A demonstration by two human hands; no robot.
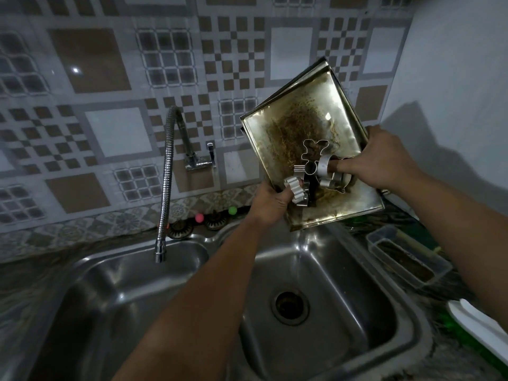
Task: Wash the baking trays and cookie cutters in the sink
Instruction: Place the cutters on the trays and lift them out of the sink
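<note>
- Steel trays (pixel 297 127), stacked and held tilted over the right basin of the sink (pixel 365 273), long axis running from the near lower edge up and away toward the tiled wall (pixel 110 78).
- Top tray rectangular, shallow-rimmed, shiny at the edges, brown and crusted with baked-on residue down the middle; dark corner of a second tray showing behind its upper edge.
- Thin metal cutters (pixel 316 171) bunched at the tray's lower end, lying against its face: a bear outline uppermost, head pointing up the tray, a scalloped band at the left, curved bands at the right.
- Left hand (pixel 270 203) at the tray's lower left edge, fingers curled round the edge, thumb pressed on the scalloped cutter.
- Right hand (pixel 376 160) at the right edge, gripping the stack, thumb stretched across onto a curved cutter band, other fingers hidden behind the trays.
- Sink double-bowled, brushed stainless, round drain (pixel 290 307) in the right basin, directly below the trays.
- Faucet (pixel 166 185) a ribbed, flexible chrome hose, arching from the wall mount and hanging down over the left basin, nozzle pointing down.
- Clear plastic box (pixel 406 259), long and narrow, on the counter right of the sink.
- Wall tiles glossy, patterned in brown, grey and white squares.
</note>
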